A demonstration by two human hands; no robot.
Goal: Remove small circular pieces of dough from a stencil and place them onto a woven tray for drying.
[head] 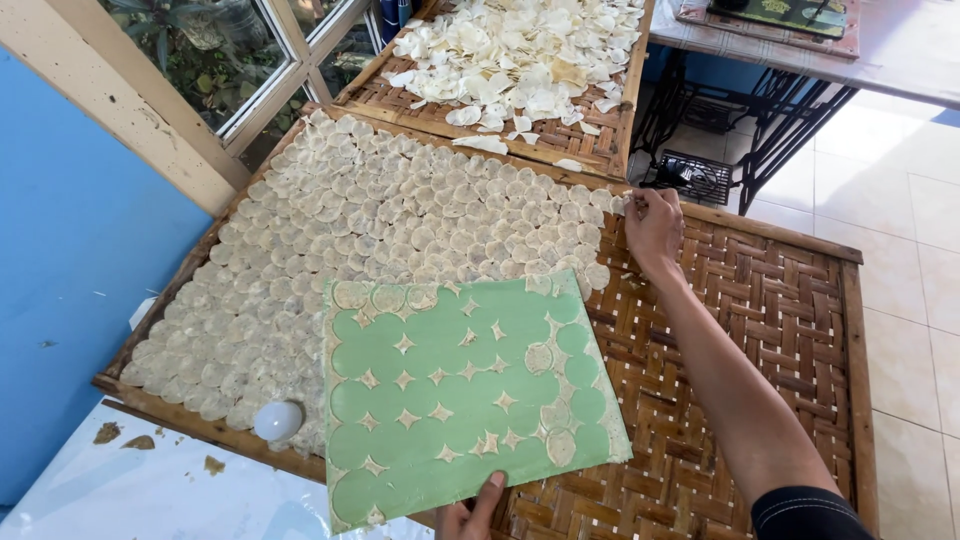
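Observation:
My left hand (472, 512) grips the near edge of a green sheet (470, 385) that carries a few pale round discs and star-shaped scraps. It hangs over a woven bamboo tray (760, 330). My right hand (653, 228) reaches to the far edge of the laid-out rows and pinches one thin pale disc (622, 203) there. Overlapping round pale discs (380, 230) cover the left part of the tray in rows. The tray's right part shows bare weave.
A second woven tray (600, 140) behind holds a loose heap of white dried chips (520, 55). A blue wall and a window frame stand at left. A white ball-like object (277, 420) lies at the tray's near edge. A table on a black metal frame (760, 110) stands at right.

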